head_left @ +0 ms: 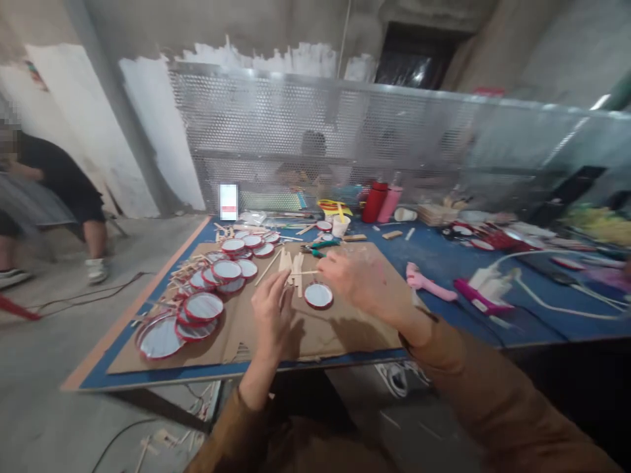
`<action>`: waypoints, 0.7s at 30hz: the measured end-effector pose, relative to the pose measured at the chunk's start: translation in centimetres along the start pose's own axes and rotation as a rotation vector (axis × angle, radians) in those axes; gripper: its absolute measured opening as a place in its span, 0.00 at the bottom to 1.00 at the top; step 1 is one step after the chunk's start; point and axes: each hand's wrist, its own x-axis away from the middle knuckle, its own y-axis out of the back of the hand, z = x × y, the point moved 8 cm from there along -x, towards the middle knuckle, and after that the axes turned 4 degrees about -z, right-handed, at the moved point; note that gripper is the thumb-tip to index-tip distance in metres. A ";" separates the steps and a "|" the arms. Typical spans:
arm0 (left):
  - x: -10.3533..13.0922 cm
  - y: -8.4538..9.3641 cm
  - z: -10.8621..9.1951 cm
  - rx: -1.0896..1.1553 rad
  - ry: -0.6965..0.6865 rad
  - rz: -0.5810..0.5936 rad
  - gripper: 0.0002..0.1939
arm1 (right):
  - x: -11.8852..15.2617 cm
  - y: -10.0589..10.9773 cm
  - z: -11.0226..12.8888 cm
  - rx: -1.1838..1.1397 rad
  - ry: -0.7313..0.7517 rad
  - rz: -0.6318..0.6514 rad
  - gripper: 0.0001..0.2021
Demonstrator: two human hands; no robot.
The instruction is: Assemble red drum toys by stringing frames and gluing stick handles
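Red-rimmed discs (204,307): we see them piled at the left of the cardboard sheet (236,322), overlapping, pale faces upward. We judge them light, with smooth faces apt to slide on one another; we would take each by its rim, as the face may mark or dent.

Left hand (270,309): half curled, its fingertips at the left end of the stick; we cannot tell whether they pinch it.

Loose wooden sticks (292,266): a small flat bundle on the cardboard, just beyond the left fingertips. We expect them to be dry and to scatter if brushed.

Thin wooden stick (309,272): raised above the cardboard, spanning the gap between the hands. We judge it very light and stiff, liable to snap under bending; a light fingertip hold near each end should suit it.

Single red-rimmed disc (318,295): flat on the cardboard, near the stick and apart from the pile. We would lift it by opposite edges.

Pliers (323,244): lying at the far side, beyond the sticks.

Right hand (341,274): fingers closed on the stick's right end.

Pink glue gun (431,284): so we read its shape; it lies to the right, beyond the cardboard's edge.
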 end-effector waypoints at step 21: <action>1.9 -3.5 2.2 0.016 0.250 0.409 0.15 | 16.0 -5.6 -17.3 -0.278 -0.914 -0.200 0.13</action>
